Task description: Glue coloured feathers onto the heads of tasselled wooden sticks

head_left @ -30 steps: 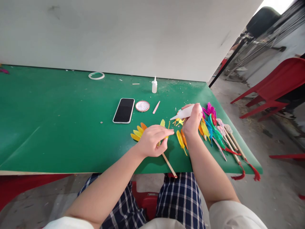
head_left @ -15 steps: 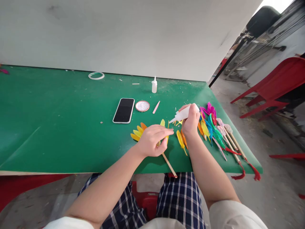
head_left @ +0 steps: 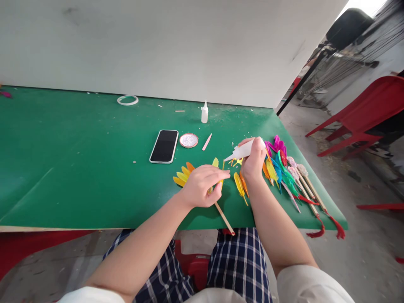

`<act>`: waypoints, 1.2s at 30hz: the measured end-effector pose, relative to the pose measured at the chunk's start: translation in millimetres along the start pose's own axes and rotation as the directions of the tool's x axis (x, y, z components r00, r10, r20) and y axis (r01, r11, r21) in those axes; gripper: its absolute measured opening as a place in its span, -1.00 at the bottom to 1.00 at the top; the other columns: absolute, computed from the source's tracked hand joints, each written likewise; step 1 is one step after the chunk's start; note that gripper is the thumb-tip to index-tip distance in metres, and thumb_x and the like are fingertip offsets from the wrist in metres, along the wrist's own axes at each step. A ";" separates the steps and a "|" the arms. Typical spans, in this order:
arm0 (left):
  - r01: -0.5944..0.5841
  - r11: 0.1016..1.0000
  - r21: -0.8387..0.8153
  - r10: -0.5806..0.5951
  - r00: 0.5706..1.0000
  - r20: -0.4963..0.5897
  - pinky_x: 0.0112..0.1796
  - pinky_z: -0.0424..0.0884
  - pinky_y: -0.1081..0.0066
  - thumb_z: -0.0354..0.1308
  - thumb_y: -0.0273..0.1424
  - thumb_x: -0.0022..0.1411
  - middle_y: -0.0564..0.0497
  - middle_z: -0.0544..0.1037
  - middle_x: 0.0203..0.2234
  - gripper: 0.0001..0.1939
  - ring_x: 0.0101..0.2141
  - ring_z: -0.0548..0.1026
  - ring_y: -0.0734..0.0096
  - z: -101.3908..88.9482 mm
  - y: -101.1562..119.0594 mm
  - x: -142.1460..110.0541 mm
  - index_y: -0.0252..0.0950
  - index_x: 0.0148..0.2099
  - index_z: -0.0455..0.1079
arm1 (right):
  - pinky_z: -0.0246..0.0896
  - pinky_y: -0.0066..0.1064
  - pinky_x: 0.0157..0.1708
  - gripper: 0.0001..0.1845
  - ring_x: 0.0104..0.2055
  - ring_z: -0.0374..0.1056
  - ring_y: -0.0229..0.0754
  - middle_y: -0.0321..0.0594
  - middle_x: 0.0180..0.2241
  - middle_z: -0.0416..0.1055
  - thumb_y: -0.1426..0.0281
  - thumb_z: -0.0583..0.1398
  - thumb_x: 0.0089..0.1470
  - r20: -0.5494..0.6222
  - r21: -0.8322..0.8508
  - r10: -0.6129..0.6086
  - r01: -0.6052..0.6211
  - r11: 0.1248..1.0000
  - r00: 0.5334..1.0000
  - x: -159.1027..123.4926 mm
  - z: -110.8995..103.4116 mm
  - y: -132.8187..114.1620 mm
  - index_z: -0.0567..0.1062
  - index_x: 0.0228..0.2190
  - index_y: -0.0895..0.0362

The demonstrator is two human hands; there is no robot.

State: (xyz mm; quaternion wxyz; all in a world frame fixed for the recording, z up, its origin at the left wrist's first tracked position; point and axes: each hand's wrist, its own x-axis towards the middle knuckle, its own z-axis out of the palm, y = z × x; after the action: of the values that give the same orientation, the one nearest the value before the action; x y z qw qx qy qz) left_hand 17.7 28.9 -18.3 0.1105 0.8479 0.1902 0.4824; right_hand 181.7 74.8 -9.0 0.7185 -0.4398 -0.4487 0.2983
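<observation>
My left hand (head_left: pixel 203 185) is closed in a pinch on a yellow feather (head_left: pixel 221 185), whose bare quill points up and away. Under that hand lies a wooden stick (head_left: pixel 224 218) with yellow and orange feathers (head_left: pixel 183 176) fanned out at its far end; where they join is hidden. My right hand (head_left: pixel 254 162) is wrapped round a white squeeze glue bottle (head_left: pixel 243 150), tilted with its nozzle down to the left. The nozzle's tip is at the feather's quill; I cannot tell whether they touch. A loose yellow feather (head_left: pixel 239 185) lies between my hands.
Coloured feathers (head_left: pixel 277 168) and tasselled sticks (head_left: pixel 307 185) lie at the right. Beyond my hands are a phone (head_left: pixel 164 146), a round lid (head_left: pixel 188 140), a pink stick (head_left: pixel 207 142), a small upright bottle (head_left: pixel 204 113) and a tape ring (head_left: pixel 127 104). A white panel (head_left: pixel 158 46) stands behind.
My right hand and the glue bottle have shifted very slightly, the nozzle staying at the quill. My left hand and the feathers look unmoved.
</observation>
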 end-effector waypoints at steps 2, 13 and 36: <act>-0.002 1.000 0.000 0.002 1.000 -0.001 -0.25 0.45 0.26 -0.03 -0.56 0.05 -0.12 0.56 -0.29 -0.72 -0.29 0.52 0.34 0.1 0.1 -0.2 -0.35 -0.17 0.37 | 0.02 -0.49 -0.73 -0.52 -0.69 0.15 -0.36 -0.35 -0.69 0.21 0.01 0.01 0.02 -0.012 0.011 0.003 -0.003 1.000 1.000 0.4 0.1 0.7 0.39 -0.61 0.13; 0.002 1.000 0.006 -0.002 1.000 -0.002 -0.27 0.46 0.26 -0.04 -0.56 0.06 -0.12 0.57 -0.29 -0.73 -0.29 0.52 0.34 -0.3 0.9 1.6 -0.34 -0.17 0.37 | 0.00 -0.49 -0.72 -0.52 -0.68 0.14 -0.36 -0.34 -0.67 0.24 0.02 0.01 0.02 0.034 0.017 0.003 -0.003 1.000 0.999 -1.7 0.3 -0.2 0.39 -0.62 0.13; 0.000 0.998 -0.055 0.000 1.000 0.008 -0.19 0.45 0.25 -0.08 -0.55 0.07 -0.15 0.55 -0.23 -0.71 -0.25 0.52 0.35 -3.8 4.1 2.5 -0.33 -0.17 0.36 | -0.03 -0.49 -0.73 -0.57 -0.70 0.10 -0.38 -0.36 -0.66 0.21 0.03 0.02 0.02 -0.067 -0.071 0.014 -0.019 0.997 0.998 2.8 0.1 0.1 0.37 -0.56 0.12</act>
State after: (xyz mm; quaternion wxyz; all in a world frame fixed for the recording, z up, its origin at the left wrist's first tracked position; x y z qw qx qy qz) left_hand 16.4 26.3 -12.8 0.1347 0.8463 0.1765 0.4842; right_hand 182.8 77.2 -8.0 0.7143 -0.4787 -0.4314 0.2730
